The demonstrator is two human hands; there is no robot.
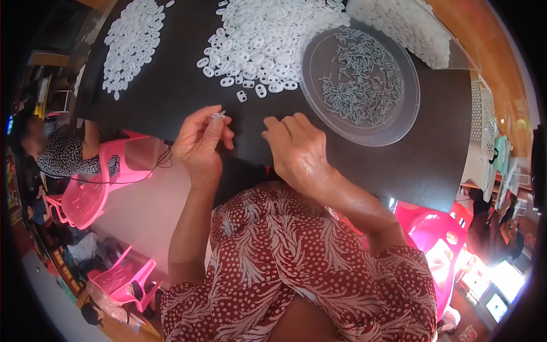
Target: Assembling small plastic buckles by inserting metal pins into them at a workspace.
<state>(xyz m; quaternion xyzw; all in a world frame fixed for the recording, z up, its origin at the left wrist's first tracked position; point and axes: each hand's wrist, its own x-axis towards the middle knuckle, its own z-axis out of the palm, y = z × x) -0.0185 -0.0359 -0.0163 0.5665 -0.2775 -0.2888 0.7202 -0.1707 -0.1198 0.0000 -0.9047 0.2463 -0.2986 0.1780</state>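
My left hand [200, 137] pinches a small white plastic piece [218, 115] between thumb and fingers, just over the near edge of the dark table. What is fixed in that piece, if anything, is too small to tell. To its right, my right hand [296, 145] is held with its fingers curled and back upward; its fingertips are partly hidden, and so is whatever they hold. Beyond both hands lies a heap of white oval two-hole plastic pieces [259, 43]. A single white piece [241, 96] sits nearest to my hands. Small metal screws [364, 80] are spread in a round clear plastic tray [373, 137].
A second pile of white pieces [134, 43] is at the far left of the dark table [176, 68]. A clear container of white pieces [401, 31] stands at the back right. Pink chairs [85, 194] and a seated person [68, 148] are off to the left.
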